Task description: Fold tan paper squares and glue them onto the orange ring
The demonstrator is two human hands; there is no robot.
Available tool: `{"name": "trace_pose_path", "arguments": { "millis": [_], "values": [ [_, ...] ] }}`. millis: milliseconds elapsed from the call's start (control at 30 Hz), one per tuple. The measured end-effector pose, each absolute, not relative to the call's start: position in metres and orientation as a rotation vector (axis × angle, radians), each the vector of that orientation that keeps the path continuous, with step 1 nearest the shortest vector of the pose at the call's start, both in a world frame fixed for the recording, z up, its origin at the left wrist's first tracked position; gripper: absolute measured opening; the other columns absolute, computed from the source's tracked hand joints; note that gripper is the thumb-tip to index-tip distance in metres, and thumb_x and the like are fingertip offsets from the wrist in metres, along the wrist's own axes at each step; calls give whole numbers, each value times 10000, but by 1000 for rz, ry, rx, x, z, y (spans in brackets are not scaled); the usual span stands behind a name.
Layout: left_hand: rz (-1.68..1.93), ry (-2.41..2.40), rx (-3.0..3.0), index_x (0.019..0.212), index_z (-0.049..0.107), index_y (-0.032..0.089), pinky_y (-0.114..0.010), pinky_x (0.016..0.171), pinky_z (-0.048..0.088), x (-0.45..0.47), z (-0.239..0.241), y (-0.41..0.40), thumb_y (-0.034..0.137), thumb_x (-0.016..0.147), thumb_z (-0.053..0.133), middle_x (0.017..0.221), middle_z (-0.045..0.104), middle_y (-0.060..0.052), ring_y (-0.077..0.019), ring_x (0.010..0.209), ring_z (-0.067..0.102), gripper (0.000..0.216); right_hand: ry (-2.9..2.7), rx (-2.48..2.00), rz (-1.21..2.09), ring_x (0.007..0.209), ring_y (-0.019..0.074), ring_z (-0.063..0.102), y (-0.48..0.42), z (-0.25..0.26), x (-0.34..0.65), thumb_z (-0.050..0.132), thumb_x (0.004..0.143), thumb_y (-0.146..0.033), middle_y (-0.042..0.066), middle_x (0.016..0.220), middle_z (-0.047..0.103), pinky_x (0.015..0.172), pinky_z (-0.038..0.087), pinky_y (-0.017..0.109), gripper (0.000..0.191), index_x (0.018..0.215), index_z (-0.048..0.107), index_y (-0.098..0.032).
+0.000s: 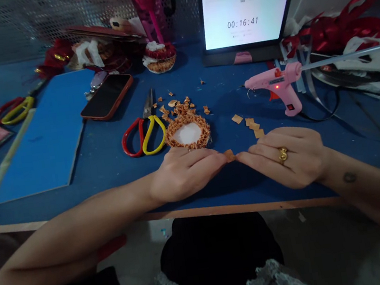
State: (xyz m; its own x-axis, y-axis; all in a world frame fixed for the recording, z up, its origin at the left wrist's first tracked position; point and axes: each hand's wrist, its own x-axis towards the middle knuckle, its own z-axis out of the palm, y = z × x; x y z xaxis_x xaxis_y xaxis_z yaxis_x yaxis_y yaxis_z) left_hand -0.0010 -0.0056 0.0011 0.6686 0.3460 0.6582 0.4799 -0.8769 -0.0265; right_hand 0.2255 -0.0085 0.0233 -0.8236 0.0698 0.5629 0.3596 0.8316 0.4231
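Observation:
Between my fingertips, close to the table's front edge, is a small tan square piece [229,155]. My left hand [189,171] pinches it from one side, and my right hand [286,154], wearing a gold ring, pinches it at the opposite corner. Just beyond my left hand lies a round ring of crinkled brown bits around a white centre [188,133]. Several crumpled brown pieces [177,108] are scattered behind it. Past my right hand lie several flat tan squares [253,126], some overlapping.
Scissors with red and yellow handles [144,132] lie left of the ring. A pink glue gun [279,86] with a red light stands at right. Farther back are a phone [108,96], a tablet [247,10] and red ribbon [344,29]. A blue board [42,136] lies left.

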Motion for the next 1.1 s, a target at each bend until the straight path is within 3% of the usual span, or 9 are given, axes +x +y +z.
{"name": "trace_pose_path", "arguments": {
  "millis": [200, 400, 567, 1100],
  "values": [
    [-1036, -652, -2677, 864, 597, 221, -140, 552, 490, -2, -1, -6, 237, 792, 603, 799, 686, 54, -43, 618, 622, 74, -2512, -415, -699, 638, 95, 547, -10, 20, 230, 496, 820, -166, -34, 689, 627, 545, 405, 254, 124, 882, 575, -238],
    [-1063, -688, -2651, 845, 611, 219, -149, 567, 512, -2, 5, -8, 223, 775, 626, 792, 691, 48, -53, 629, 638, 72, -2387, -555, -366, 641, 98, 562, -6, 25, 232, 590, 756, -144, -32, 667, 632, 590, 459, 228, 169, 913, 584, -207],
    [-1049, -717, -2663, 858, 615, 227, -149, 564, 526, -2, 11, -9, 219, 776, 625, 831, 692, 47, -52, 624, 642, 84, -2260, -768, -75, 561, 74, 530, -1, 19, 224, 600, 768, -222, -28, 617, 616, 616, 458, 216, 55, 814, 626, -213],
    [-1024, -721, -2747, 863, 615, 209, -144, 612, 542, 0, 10, -9, 231, 793, 607, 857, 692, 26, -61, 684, 652, 74, -2289, -889, 310, 566, 54, 549, -5, 15, 217, 615, 757, -263, -50, 693, 667, 539, 408, 188, 70, 806, 651, -228]
  ]
}}
